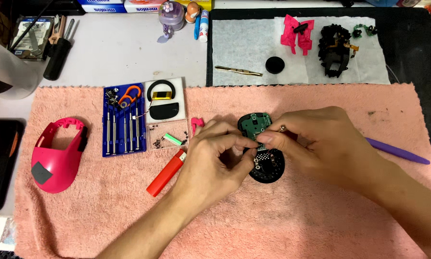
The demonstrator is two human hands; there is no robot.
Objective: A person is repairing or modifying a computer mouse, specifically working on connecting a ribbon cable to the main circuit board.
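Note:
Both my hands meet over a pink towel (292,225) at the middle of the desk. My left hand (215,158) pinches the edge of a black mouse base (268,168) that carries a green circuit board (254,123). My right hand (321,144) grips a small screwdriver (283,128) whose metal end shows above the fingers, its tip down at the board. A red lighter (166,173) lies just left of my left hand. A pink mouse shell (57,156) rests at the towel's left end.
A blue screwdriver set (124,120) and a small tray of screws (165,136) sit left of centre. A purple pry tool (400,151) lies to the right. On the black mat behind are pink parts (297,33), a black frame (337,45), tweezers (238,71) and a round black cap (275,64).

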